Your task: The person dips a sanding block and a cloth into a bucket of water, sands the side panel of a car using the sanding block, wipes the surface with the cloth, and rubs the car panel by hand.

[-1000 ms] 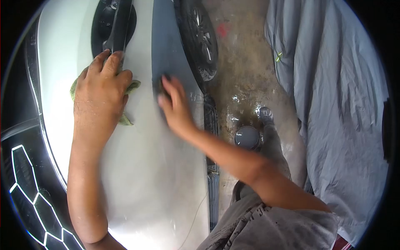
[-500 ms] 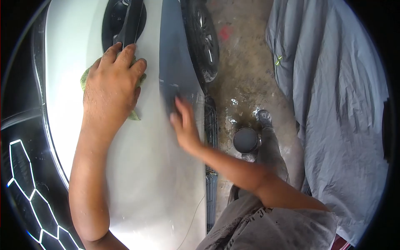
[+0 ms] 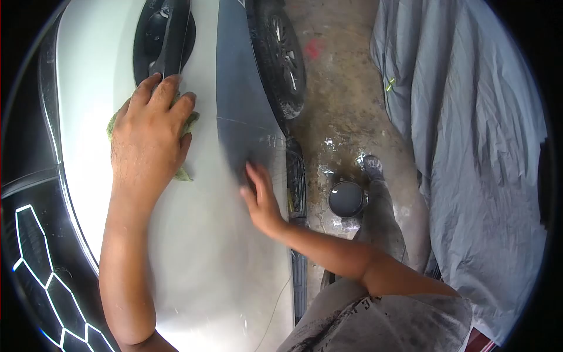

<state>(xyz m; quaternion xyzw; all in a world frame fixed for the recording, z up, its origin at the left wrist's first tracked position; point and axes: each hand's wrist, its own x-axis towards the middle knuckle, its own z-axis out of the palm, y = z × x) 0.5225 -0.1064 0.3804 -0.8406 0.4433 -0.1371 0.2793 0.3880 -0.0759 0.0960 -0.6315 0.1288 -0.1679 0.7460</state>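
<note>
My left hand (image 3: 146, 129) lies over a green cloth (image 3: 185, 175) on a pale car door panel (image 3: 199, 246), its fingertips at the lower end of the black door handle (image 3: 171, 44). Most of the cloth is hidden beneath the palm. Further right, my right hand (image 3: 263, 199) is on the panel where the dark grey strip (image 3: 237, 70) fades into the pale surface. Its fingers are closed on a small dark object, mostly hidden and blurred, pressed to the surface.
A car wheel (image 3: 282, 58) is at the upper centre. On the wet floor (image 3: 340, 111) a round container of grey liquid (image 3: 346, 199) stands near a shoe (image 3: 372, 166). Grey sheeting (image 3: 481, 176) hangs at the right. Hexagonal lights reflect in dark glass (image 3: 64, 281) at lower left.
My right hand has moved down along the panel with the dark object. My left hand stays on the cloth by the handle. The view has shifted slightly.
</note>
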